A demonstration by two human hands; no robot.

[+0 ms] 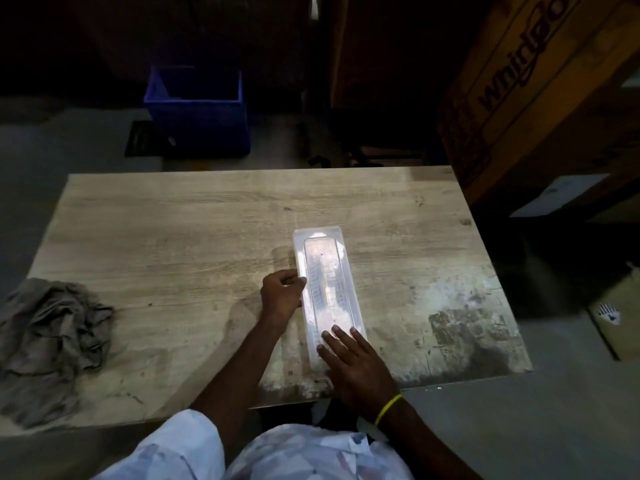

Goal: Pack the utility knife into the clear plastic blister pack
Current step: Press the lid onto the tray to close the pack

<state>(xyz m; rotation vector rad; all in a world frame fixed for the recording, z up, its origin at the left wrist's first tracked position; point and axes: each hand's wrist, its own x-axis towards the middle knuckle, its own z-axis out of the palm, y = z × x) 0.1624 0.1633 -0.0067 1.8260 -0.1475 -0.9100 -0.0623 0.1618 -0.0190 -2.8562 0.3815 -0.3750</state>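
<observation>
Clear blister pack (327,296) lying flat on tabletop (173,237), utility knife (323,289) dimly visible inside. Left hand (281,296) pinching left rim; right hand (353,362) open, fingers flat on near end. Best pressed evenly along seam. Near edge close; ample room leftward before cloth (48,341).

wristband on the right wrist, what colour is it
Yellow: a thin band around the right wrist, just behind the right hand. Only the head view shows it.
</observation>
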